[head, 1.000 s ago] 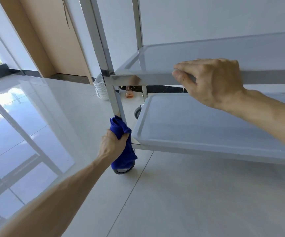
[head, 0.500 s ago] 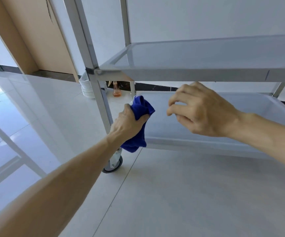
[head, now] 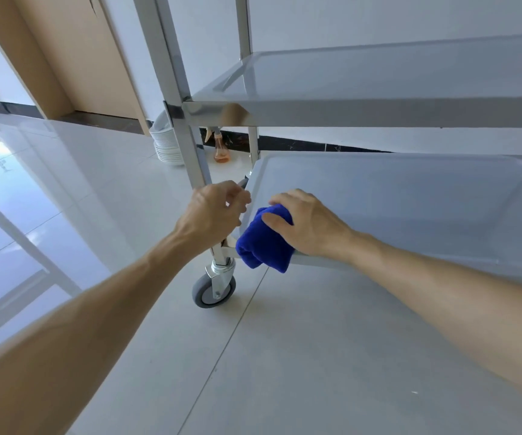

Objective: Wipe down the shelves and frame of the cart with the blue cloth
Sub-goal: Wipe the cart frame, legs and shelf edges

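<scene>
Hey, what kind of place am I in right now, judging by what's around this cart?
Probably a restaurant or canteen service area. A stainless steel cart on a caster wheel stands on glossy floor tiles, and a stack of white plates sits by the wall beside a spray bottle.

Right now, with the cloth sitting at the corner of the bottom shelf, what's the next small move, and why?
Probably sweep the blue cloth rightward along the bottom shelf. The right hand grips it at the shelf's near-left corner, draped over the front rim, and the whole tray stretches away to the right. The left hand, fingers curled and holding nothing, is beside the corner post.
</scene>
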Available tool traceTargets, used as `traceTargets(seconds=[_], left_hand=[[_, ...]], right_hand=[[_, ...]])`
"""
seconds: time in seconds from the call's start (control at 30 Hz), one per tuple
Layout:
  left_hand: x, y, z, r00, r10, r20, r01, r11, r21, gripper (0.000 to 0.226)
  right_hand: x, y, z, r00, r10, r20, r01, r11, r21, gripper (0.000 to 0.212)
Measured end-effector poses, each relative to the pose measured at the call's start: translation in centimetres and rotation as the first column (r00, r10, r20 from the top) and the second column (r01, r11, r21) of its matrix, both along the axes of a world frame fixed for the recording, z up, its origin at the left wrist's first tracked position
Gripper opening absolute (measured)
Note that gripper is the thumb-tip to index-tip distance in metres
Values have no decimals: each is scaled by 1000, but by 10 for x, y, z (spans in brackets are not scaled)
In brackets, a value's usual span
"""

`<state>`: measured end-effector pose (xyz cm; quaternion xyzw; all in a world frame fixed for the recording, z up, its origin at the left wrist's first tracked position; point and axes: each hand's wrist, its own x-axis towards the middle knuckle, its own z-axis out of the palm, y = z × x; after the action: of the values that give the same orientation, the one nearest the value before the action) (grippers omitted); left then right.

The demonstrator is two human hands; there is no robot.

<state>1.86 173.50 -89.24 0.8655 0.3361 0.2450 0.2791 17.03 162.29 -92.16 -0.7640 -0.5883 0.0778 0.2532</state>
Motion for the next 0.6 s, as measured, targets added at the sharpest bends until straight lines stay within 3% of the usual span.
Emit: traceTargets(seconds=[0.13,0.27,0.33,0.47,0.6], left_hand=[[-18,2,6,992,46,118,-49,998,25,38],[-32,11,8,961,172,214,-194,977,87,52],[-34,17,8,955,203,217,-223,972,71,42],[-25,25,9,967,66,246,-57,997,-42,29],[-15,29,2,946,116,302,-106,993,-49,21]], right_hand=[[-19,36,-19,992,-116,-56,115,993,-12,64],[-34,37,-53,984,-98,149,112,990,-88,92],[-35,33,-66,970,-103,219,111,994,-21,98],[-48,49,-69,969,-113,220,108,994,34,105],[-75,63,-70,970,4,241,-14,999,39,111]])
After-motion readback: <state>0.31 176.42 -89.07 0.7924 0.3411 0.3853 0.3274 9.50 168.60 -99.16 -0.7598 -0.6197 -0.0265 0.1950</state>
